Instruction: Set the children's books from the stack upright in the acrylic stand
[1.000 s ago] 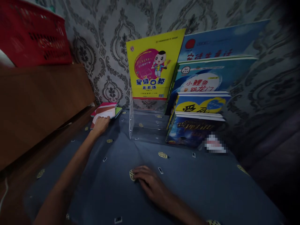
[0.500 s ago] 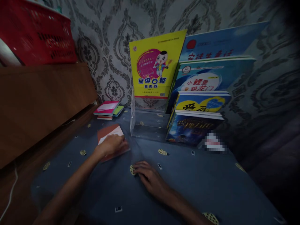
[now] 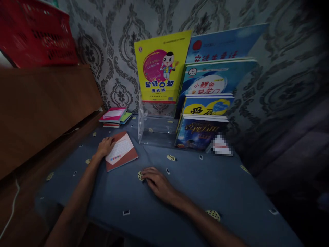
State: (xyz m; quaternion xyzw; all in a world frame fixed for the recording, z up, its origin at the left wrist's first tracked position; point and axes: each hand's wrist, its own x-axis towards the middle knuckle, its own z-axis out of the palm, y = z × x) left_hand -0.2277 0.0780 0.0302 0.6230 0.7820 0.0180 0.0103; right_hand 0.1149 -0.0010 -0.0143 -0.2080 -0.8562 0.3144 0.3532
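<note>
The left hand [image 3: 105, 146] rests its fingers on the left edge of a thin brown paperback with a white panel [image 3: 122, 151], flat before and left of the clear plastic tiered rack [image 3: 140, 128]; whether they pinch it, I cannot tell. A one-sided hold could twist it. The right hand [image 3: 158, 183], empty, fingers loosely spread, lies before the rack on blue-grey patterned cloth [image 3: 218, 181], which dragging might ruck.

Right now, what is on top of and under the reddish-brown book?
The left hand lies over the left edge of the reddish-brown book, hiding that bit of cover. Blue tablecloth shows around the book; whatever lies directly beneath is hidden.
</note>
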